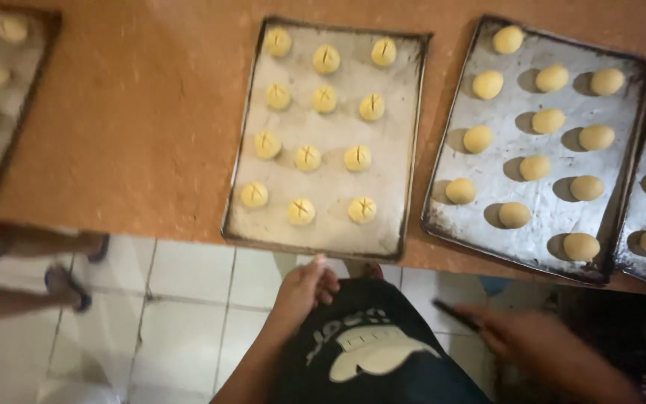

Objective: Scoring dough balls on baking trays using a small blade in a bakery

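Scored dough balls point(307, 158) on tray point(390, 150), beyond loosely curled left hand point(304, 288), right hand point(532, 340) blurred, perhaps gripping dark tool point(454, 314).

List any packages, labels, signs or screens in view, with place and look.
No packages, labels, signs or screens.
Only print: a pale graphic on the person's dark shirt, bottom centre, between left hand and right hand.
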